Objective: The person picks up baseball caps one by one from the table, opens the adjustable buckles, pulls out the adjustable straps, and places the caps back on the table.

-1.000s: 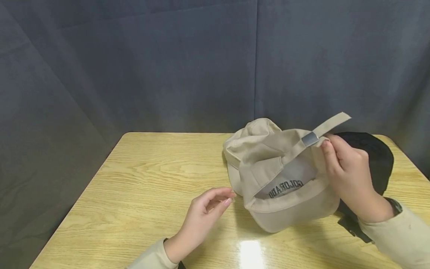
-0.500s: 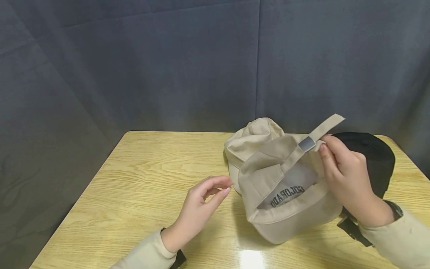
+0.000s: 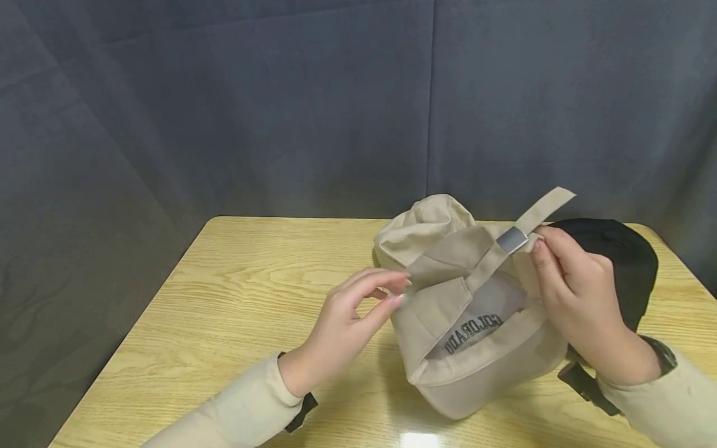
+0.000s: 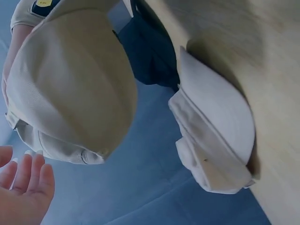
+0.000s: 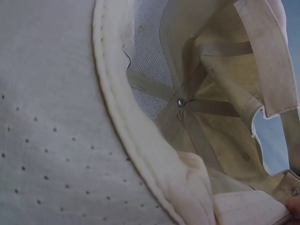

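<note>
My right hand (image 3: 582, 298) pinches the back edge of a beige baseball cap (image 3: 434, 320), beside its strap and metal buckle (image 3: 512, 239). The cap tips with its inside toward me and its brim (image 3: 476, 398) lowest; reversed "COLORADO" lettering shows inside. In the right wrist view, the inner crown (image 5: 220, 126) with taped seams and the dotted underside of the brim (image 5: 51, 140) fill the frame. My left hand (image 3: 350, 317) has its fingers loosely bent, fingertips right at the cap's left side. The left wrist view shows those fingers (image 4: 35, 176) just off the crown's back edge.
A second beige cap (image 3: 420, 224) lies on the wooden table (image 3: 252, 298) behind the held one. At the right, partly behind my right hand, sits a black cap (image 3: 627, 267). A dark curtain (image 3: 313, 112) hangs at the table's far edge.
My left hand has moved up and right to the held cap's left side. The cap has sunk slightly, its brim lower and nearer me. My right hand keeps its pinch.
</note>
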### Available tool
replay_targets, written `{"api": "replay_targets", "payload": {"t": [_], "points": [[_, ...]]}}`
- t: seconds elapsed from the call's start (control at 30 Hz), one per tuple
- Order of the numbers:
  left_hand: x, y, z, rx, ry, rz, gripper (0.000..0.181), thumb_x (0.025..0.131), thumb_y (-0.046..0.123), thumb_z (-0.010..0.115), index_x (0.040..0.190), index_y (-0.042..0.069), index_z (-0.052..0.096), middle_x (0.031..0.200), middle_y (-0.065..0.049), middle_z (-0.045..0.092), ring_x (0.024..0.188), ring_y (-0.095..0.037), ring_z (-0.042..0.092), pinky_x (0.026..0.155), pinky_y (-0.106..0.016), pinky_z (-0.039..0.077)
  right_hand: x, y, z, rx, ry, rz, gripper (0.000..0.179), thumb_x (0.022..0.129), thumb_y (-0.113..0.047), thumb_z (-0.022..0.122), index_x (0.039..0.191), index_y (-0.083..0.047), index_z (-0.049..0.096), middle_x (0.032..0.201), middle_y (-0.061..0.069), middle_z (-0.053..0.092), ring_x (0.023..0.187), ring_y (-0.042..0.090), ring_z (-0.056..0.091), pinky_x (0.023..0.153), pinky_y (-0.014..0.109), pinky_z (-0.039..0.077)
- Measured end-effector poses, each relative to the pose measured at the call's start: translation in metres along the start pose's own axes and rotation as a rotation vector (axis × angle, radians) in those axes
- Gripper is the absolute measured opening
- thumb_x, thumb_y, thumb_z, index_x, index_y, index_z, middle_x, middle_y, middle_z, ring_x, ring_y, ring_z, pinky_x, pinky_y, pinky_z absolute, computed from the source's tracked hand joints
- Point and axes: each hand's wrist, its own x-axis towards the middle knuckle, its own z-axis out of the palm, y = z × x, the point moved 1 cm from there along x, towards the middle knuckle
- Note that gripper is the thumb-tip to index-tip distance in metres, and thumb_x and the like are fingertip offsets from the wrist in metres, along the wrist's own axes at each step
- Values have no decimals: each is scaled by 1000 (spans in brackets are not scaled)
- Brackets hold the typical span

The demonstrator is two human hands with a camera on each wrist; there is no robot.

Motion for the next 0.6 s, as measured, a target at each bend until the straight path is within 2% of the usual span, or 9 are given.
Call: {"api": "replay_targets", "payload": {"t": [0.1, 0.37, 0.6], "points": [[7, 2, 1, 44, -8, 64, 28, 84, -9, 68, 111, -7, 63, 105, -16, 67, 98, -24, 63, 82, -31, 53, 0, -3, -1, 7, 1, -12, 12, 96, -2, 54, 95, 4, 64, 67, 7, 53, 59, -4, 36, 50, 19, 30], [33, 14, 11, 149, -14, 240, 26, 83, -6, 70, 109, -6, 66, 108, -15, 66, 109, -23, 60, 98, -31, 46, 1, -8, 0, 38, -3, -29, 14, 97, -4, 54, 95, 5, 64, 68, 8, 54, 57, -2, 35, 48, 21, 29], [46, 18, 14, 223, -67, 342, 27, 85, -4, 70, 111, -6, 66, 110, -15, 66, 113, -22, 59, 104, -33, 41, 1, -10, 2, 48, -9, -28, 14, 97, -4, 54, 95, 5, 65, 69, 8, 56, 61, -4, 38, 51, 21, 31]]}}
